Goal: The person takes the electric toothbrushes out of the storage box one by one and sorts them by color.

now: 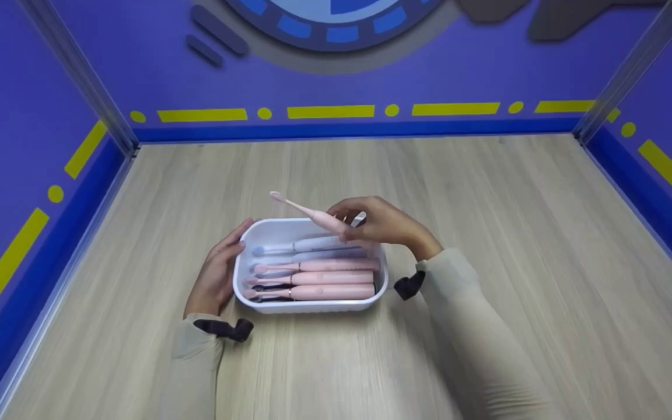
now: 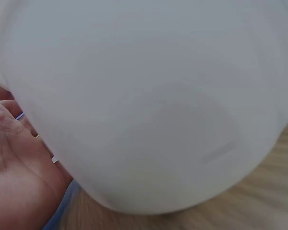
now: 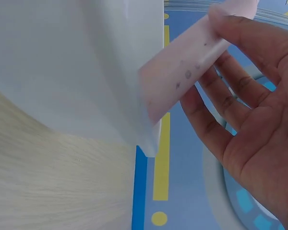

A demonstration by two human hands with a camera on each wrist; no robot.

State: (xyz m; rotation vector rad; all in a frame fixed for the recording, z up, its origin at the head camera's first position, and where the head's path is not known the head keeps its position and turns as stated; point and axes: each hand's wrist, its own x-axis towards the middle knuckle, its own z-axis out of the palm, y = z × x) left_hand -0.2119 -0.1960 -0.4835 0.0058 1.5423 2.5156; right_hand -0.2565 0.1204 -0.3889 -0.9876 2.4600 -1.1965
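Observation:
My right hand pinches a pink electric toothbrush by its handle above the bin's far edge. Its brush head points up and left. In the right wrist view, the pink handle has small button marks, and its lower end overlaps the bin's edge. My left hand holds the left side of a white plastic bin, with a fingertip and thumb at the rim. Inside lie several electric toothbrushes: pink ones in front, white or pale blue ones behind, and dark ones partly hidden beneath.
The bin stands on a wood-grain table. Blue-purple panels with yellow dashes wall the back and both sides, joined by metal corner posts. Black straps with small cameras sit on both wrists.

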